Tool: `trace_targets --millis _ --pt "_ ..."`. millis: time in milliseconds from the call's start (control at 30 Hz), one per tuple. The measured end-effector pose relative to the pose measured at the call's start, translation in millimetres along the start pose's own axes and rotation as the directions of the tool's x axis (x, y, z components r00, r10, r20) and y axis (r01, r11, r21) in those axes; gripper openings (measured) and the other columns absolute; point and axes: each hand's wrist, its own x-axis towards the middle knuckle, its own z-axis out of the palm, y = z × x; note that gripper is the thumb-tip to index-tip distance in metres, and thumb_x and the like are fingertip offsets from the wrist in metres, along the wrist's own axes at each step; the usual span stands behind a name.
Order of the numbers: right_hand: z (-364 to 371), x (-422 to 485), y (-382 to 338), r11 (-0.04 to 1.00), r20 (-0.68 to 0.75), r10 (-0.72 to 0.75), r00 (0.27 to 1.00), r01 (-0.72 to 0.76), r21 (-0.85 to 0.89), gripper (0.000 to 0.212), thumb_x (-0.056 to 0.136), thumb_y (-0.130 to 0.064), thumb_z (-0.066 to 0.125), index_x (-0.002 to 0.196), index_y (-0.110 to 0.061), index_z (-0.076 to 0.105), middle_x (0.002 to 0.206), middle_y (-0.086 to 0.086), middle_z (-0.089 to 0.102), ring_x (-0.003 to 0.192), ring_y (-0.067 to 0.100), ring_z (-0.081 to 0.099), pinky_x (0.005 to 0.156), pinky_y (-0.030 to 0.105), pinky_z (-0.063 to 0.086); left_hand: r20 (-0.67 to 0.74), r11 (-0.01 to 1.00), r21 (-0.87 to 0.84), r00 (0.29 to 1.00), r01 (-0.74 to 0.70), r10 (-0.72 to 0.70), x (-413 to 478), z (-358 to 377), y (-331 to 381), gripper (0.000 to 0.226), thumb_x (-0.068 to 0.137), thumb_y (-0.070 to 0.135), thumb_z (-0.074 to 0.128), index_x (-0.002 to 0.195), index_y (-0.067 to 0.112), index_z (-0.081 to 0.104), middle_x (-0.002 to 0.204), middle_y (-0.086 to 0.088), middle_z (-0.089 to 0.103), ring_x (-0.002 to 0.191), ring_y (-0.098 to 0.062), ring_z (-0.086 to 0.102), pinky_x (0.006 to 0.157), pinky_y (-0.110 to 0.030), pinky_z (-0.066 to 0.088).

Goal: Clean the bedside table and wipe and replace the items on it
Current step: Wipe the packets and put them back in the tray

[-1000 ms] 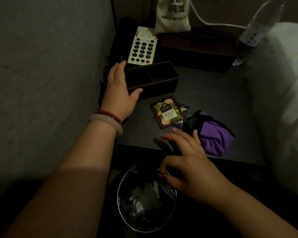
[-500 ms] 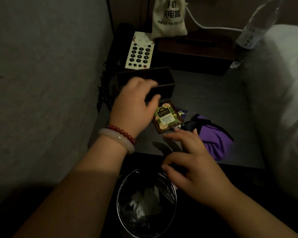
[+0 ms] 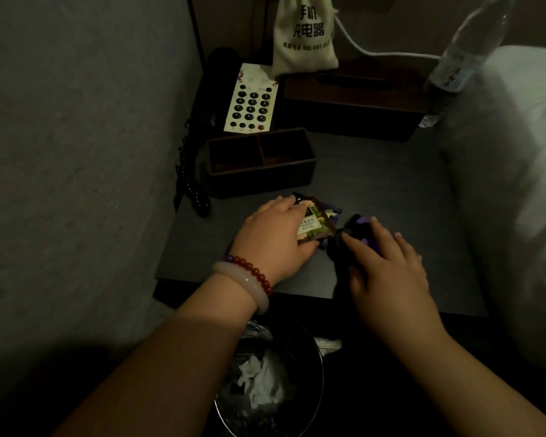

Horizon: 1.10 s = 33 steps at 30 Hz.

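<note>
Since half a second back, the left hand [image 3: 275, 238] had slid off the divided box [image 3: 259, 181] and dropped onto the tea packets [image 3: 317, 223] lying just in front of that box on the bedside table [image 3: 391, 184], fingers curled over their far edge and thumb tucked at the near edge, so it was pinching them. Meanwhile the right hand [image 3: 388, 263] had come up onto the purple cloth [image 3: 339, 246], in front of the box and off to its right, fingers spread fairly straight, just resting on top.
</note>
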Motion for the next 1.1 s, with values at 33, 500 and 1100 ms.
trace_targets --millis 33,500,1100 --pt "1.6 0.0 -0.6 1.0 -0.04 -0.021 0.999 0.021 0.003 0.053 0.094 -0.027 0.046 0.142 -0.044 0.031 0.158 -0.006 0.012 0.142 0.028 0.012 0.114 0.047 0.016 -0.013 1.0 -0.027 1.0 -0.003 0.002 -1.2 -0.4 0.7 0.065 0.091 0.045 0.052 0.148 0.025 0.028 0.156 0.001 0.024 0.144 -0.018 0.017 0.115 -0.033 0.017" --pt "-24.0 18.9 6.4 0.883 -0.634 0.143 0.76 0.192 0.429 0.026 0.083 -0.014 0.067 0.109 -0.014 0.065 0.114 0.007 0.056 0.101 0.001 0.046 0.083 -0.003 0.03 -0.535 0.829 -0.509 0.84 -0.233 -0.092 -8.8 -16.7 4.5 0.035 0.097 0.017 0.049 0.131 0.012 0.055 0.109 0.001 0.066 0.1 -0.004 0.06 0.084 -0.008 0.045" --pt "-59.3 47.9 -78.8 0.341 -0.624 0.181 0.76 0.546 0.765 0.009 0.087 -0.03 0.061 0.092 -0.037 0.057 0.086 -0.021 0.062 0.077 -0.006 0.059 0.065 0.006 0.044 -0.628 0.475 -0.697 0.777 -0.537 -0.044 -14.2 -46.1 54.4 0.04 0.091 0.02 0.045 0.129 0.033 0.044 0.137 0.008 0.053 0.126 -0.006 0.05 0.099 -0.021 0.044"
